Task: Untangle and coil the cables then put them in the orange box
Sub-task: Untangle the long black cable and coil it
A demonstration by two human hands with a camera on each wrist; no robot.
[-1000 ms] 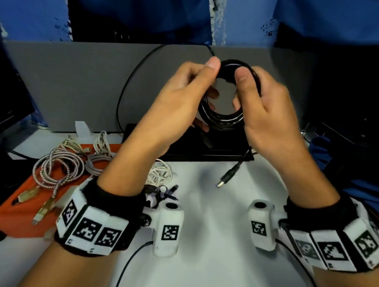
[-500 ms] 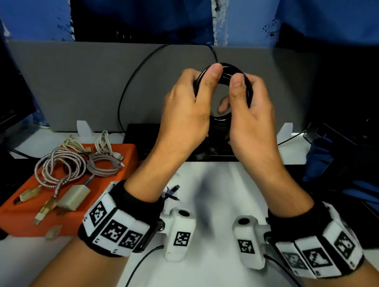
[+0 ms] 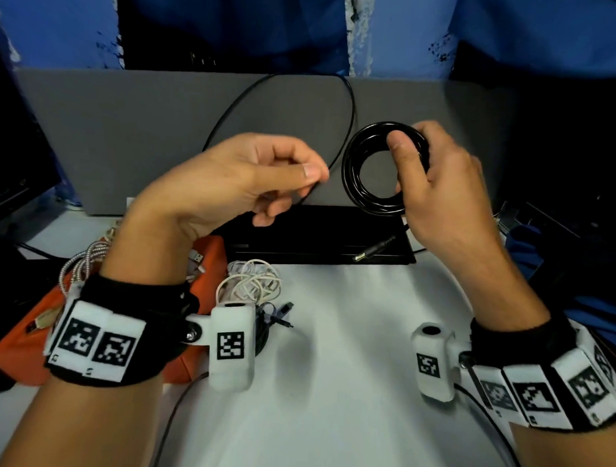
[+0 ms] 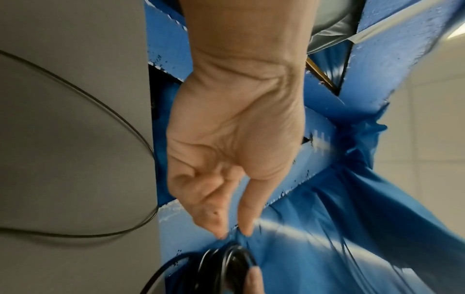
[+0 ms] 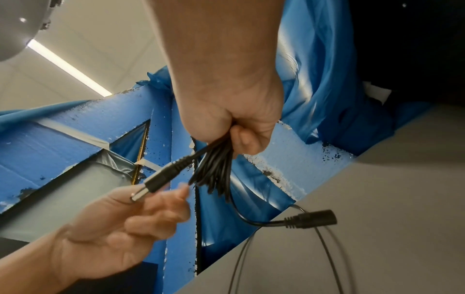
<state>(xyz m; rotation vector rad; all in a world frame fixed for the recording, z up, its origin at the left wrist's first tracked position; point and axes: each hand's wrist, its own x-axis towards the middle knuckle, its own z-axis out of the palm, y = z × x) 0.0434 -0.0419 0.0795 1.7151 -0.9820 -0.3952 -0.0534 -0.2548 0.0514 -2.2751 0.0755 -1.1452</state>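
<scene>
Grey panel behind worktop (image 3: 346, 392): my right hand (image 3: 441, 189) clamps black coil (image 3: 357, 186); left hand (image 3: 238, 182) pinches loose strand (image 3: 348, 130). I'd wrap flat.

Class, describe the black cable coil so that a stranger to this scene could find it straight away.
Start at the grey panel standing at the back of the white table. In front of its right part, the right hand holds up the black cable coil. Unlike the pale cables lying low near the orange box, it is black, neatly round and lifted.

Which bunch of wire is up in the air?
The black coil, gripped by the right hand above the table. The white bundle lies on the table, and the silver braided cable rests on the orange box.
</scene>
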